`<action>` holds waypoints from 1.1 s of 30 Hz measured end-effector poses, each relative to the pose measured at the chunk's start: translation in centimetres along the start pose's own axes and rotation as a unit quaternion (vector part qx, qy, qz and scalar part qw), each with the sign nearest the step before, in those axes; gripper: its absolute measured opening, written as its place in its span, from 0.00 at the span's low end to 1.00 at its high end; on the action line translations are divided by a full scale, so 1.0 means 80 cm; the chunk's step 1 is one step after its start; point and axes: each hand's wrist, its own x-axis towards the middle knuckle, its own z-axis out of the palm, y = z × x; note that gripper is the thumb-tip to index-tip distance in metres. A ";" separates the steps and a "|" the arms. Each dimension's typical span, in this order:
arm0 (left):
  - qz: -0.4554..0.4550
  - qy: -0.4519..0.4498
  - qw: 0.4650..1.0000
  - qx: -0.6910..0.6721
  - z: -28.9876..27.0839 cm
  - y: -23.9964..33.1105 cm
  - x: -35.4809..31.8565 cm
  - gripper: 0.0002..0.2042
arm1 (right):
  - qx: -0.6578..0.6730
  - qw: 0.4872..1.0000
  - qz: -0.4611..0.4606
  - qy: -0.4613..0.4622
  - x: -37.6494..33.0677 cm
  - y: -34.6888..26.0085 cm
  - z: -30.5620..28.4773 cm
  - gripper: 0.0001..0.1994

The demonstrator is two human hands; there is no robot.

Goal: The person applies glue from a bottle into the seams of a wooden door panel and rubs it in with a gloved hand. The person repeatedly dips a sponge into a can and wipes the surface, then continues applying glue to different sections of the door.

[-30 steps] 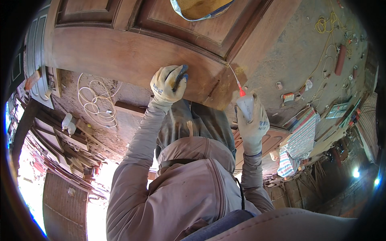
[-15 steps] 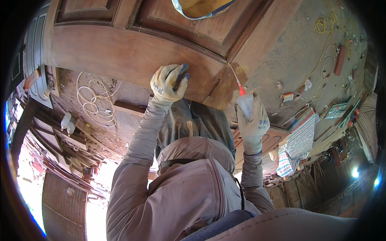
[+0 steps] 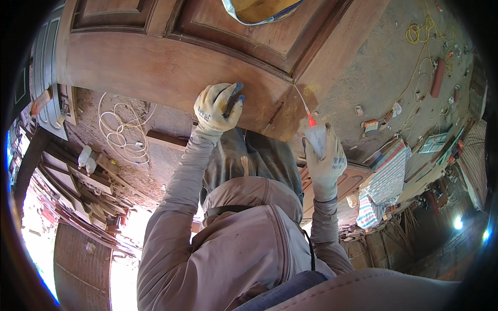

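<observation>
A brown wooden door panel with raised mouldings lies in front of me. Over its near edge rests my left hand, in a whitish glove with blue-stained fingertips; its fingers are loosely curled and apart, with nothing visible in them. My right hand, gloved too, is closed around a translucent white squeeze bottle with a red cap. From the cap a thin pale nozzle reaches to the moulding corner near the door's right side. Around that corner the wood shows a darker, wet-looking patch.
An open bag of tan powder sits on the door. Coiled pale hose lies on the floor at left, beside stacked timber. Yellow cord, a reddish cylinder and a striped sheet lie to the right.
The bottle in my right hand has shifted slightly and tilted a little, its nozzle tip staying by the moulding corner. My left hand has not visibly moved.
</observation>
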 end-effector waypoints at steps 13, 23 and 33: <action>0.011 0.008 1.000 0.003 0.001 0.000 0.002 0.18 | 0.014 1.000 0.015 -0.005 -0.006 -0.003 -0.002 0.32; -0.004 0.018 1.000 0.009 0.002 0.013 0.006 0.23 | 0.346 0.920 0.185 0.004 -0.013 -0.002 0.003 0.31; -0.070 -0.084 0.987 -0.122 0.003 0.045 -0.005 0.33 | 0.561 0.816 0.141 0.003 0.004 -0.020 0.031 0.30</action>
